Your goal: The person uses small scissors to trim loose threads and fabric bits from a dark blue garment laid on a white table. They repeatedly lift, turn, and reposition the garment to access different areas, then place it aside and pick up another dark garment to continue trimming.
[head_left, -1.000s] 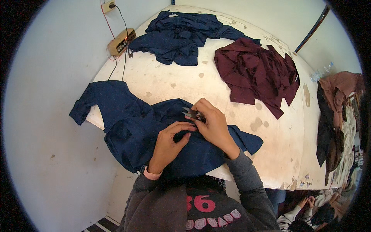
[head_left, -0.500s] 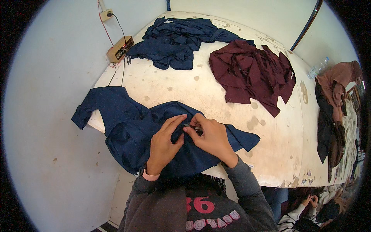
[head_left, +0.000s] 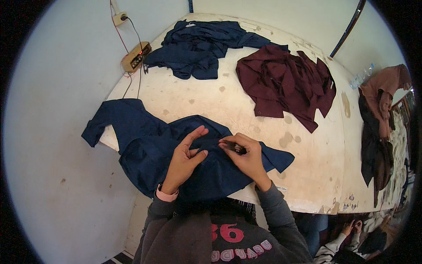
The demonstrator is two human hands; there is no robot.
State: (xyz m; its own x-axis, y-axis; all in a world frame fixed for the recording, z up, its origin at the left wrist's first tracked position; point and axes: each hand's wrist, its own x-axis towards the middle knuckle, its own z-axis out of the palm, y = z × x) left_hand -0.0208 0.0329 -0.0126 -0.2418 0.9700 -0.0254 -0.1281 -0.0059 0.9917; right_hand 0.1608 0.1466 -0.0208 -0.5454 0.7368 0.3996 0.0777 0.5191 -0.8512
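A dark navy garment point(head_left: 149, 152) lies spread over the near edge of the table, one sleeve reaching left. Over its middle is my left hand point(head_left: 183, 162), thumb and forefinger apart, the other fingers curled behind and partly hidden; I see nothing held in it. My right hand point(head_left: 247, 157) is just to the right, closed round a small dark-handled tool that looks like thread snips point(head_left: 237, 148). The fingers hide most of the tool. Its tip end points left, toward the cloth between my hands.
A heaped navy garment point(head_left: 193, 48) and a maroon garment point(head_left: 285, 81) lie farther back on the pale table point(head_left: 206, 99). A brown electrical box point(head_left: 136, 57) with cables sits by the left wall. At right are a clear bottle point(head_left: 362, 77) and a person point(head_left: 382, 97); another person's hands point(head_left: 351, 227) show lower right.
My right hand has drawn a little to the right with the snips, away from my left hand. My left hand has shifted slightly left and toward me. The garment stays nearly in place.
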